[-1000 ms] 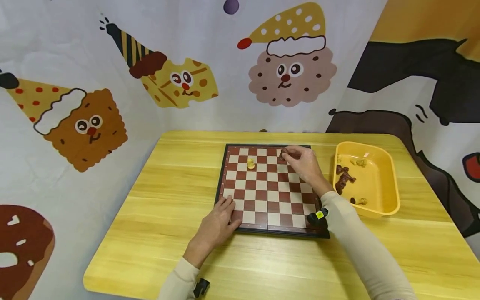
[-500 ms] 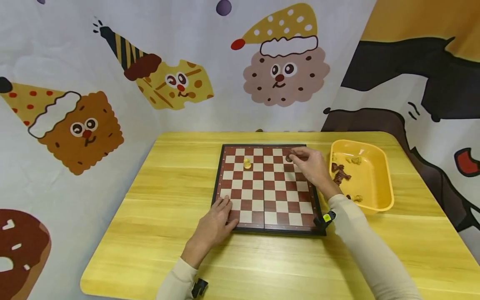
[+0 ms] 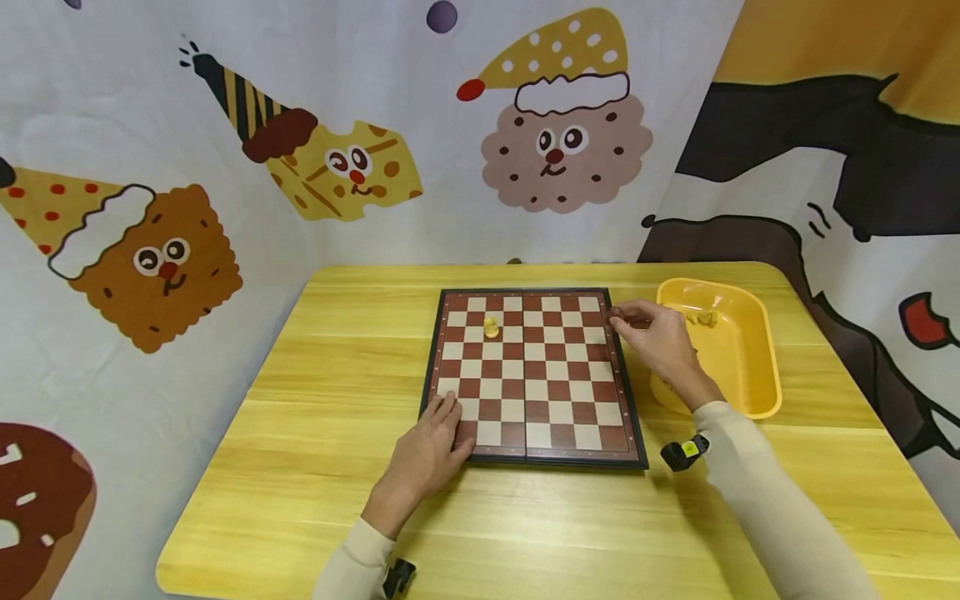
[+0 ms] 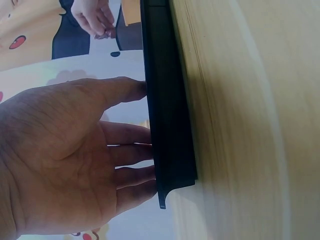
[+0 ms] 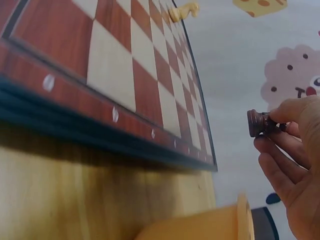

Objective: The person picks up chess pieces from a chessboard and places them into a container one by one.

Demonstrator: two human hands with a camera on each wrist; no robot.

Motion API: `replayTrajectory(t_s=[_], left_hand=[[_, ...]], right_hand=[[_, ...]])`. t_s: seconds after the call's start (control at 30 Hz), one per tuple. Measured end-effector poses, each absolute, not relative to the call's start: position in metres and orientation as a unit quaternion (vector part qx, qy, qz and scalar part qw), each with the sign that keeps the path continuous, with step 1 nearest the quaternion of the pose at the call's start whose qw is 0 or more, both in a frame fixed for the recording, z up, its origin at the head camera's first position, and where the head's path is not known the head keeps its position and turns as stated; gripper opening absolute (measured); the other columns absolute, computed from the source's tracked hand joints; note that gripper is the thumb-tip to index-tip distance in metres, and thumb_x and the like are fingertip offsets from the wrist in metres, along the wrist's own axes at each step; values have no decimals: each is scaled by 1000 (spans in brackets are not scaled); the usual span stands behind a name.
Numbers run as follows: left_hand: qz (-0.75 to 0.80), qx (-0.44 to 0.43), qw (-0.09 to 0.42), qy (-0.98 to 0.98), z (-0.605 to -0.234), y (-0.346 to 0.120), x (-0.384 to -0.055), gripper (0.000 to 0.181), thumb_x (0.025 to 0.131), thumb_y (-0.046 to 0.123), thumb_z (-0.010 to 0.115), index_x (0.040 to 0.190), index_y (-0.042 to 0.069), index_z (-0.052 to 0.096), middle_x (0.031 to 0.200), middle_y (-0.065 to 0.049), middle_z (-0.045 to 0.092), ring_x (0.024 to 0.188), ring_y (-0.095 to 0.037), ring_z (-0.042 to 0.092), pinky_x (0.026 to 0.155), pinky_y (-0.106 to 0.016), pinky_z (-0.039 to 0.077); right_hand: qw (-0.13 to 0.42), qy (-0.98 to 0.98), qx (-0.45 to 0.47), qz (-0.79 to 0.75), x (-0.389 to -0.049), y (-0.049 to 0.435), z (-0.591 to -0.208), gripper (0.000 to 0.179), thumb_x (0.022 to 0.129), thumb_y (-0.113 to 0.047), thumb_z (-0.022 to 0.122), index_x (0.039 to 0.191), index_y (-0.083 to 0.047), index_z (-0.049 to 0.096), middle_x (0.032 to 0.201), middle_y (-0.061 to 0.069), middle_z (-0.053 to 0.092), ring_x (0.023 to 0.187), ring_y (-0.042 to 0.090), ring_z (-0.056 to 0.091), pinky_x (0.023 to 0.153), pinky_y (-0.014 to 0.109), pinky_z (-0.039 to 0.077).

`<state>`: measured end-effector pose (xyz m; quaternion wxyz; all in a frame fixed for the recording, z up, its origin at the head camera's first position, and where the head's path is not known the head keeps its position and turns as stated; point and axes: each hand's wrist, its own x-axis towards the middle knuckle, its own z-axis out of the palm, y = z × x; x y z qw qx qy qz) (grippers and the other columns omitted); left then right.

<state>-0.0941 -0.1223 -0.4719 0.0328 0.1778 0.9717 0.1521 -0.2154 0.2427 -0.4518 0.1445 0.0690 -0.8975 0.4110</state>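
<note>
My right hand (image 3: pixel 662 340) pinches a dark brown chess piece (image 5: pixel 260 123) between thumb and fingertips, above the right edge of the chessboard (image 3: pixel 558 387). Its base points away from the fingers in the right wrist view; the fingers cover its upper part. My left hand (image 3: pixel 425 446) rests with extended fingers on the board's near left corner; in the left wrist view the thumb and fingertips touch the board's black edge (image 4: pixel 170 110). One pale yellow chess piece, a knight by its outline (image 5: pixel 184 11), stands on the far left part of the board.
A yellow plastic tub (image 3: pixel 772 367) stands right of the board, partly hidden behind my right hand and forearm. Pale yellow chess pieces (image 3: pixel 703 318) lie in it. The wooden table (image 3: pixel 300 400) meets a cartoon-printed backdrop (image 3: pixel 390 242) at its far edge.
My right hand has moved right with the dark chess piece, from over the board's far right squares to its right edge, near the tub. My left hand has kept its place on the board.
</note>
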Motion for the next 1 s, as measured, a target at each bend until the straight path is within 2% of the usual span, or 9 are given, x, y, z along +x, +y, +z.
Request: replayTrajectory(t_s=[0.13, 0.33, 0.57, 0.73, 0.8, 0.87, 1.0], left_hand=[[146, 180, 34, 972, -472, -122, -95, 57, 101, 29, 64, 143, -7, 53, 154, -22, 43, 144, -38, 37, 109, -49, 43], [147, 176, 39, 973, -472, -123, -94, 57, 101, 29, 64, 144, -7, 53, 155, -22, 42, 144, -37, 36, 109, -49, 42], [142, 173, 37, 974, -472, -123, -94, 56, 101, 29, 65, 143, -6, 54, 154, -21, 44, 144, -37, 38, 108, -49, 44], [145, 172, 34, 974, -473, -122, -94, 57, 101, 31, 65, 143, -6, 54, 154, -21, 44, 144, -37, 37, 108, -49, 44], [144, 172, 31, 974, -473, -122, -94, 57, 101, 31, 64, 143, -6, 54, 154, -21, 43, 144, -37, 37, 109, -49, 43], [144, 174, 28, 974, -473, -122, -94, 57, 101, 31, 64, 143, -6, 54, 154, -21, 43, 144, -37, 37, 109, -49, 43], [142, 173, 29, 974, -474, -121, -96, 58, 102, 32, 63, 144, -6, 53, 154, -20, 43, 144, -36, 36, 109, -49, 43]], right_hand=[[146, -896, 70, 414, -208, 256, -456, 23, 98, -20, 71, 114, -4, 74, 103, 11, 75, 91, 29, 72, 72, 15, 51], [148, -896, 58, 416, -200, 270, -456, 23, 98, -21, 71, 114, -4, 75, 102, 11, 76, 86, 16, 71, 71, 8, 48], [159, -906, 21, 393, -197, 287, -456, 26, 98, -23, 71, 113, -3, 75, 105, 14, 75, 90, 22, 72, 70, 6, 47], [162, -910, 6, 383, -193, 303, -459, 26, 98, -23, 71, 114, -2, 75, 107, 15, 75, 85, -1, 64, 70, 6, 46], [164, -910, 3, 382, -191, 307, -460, 26, 98, -22, 71, 114, -2, 74, 107, 15, 74, 84, -6, 59, 71, 6, 46], [163, -910, -1, 382, -188, 311, -460, 27, 98, -21, 71, 115, -1, 73, 108, 16, 74, 86, -2, 62, 71, 6, 46], [155, -911, -4, 381, -185, 316, -460, 31, 99, -22, 69, 118, 2, 70, 110, 19, 72, 95, 22, 68, 72, 5, 45]])
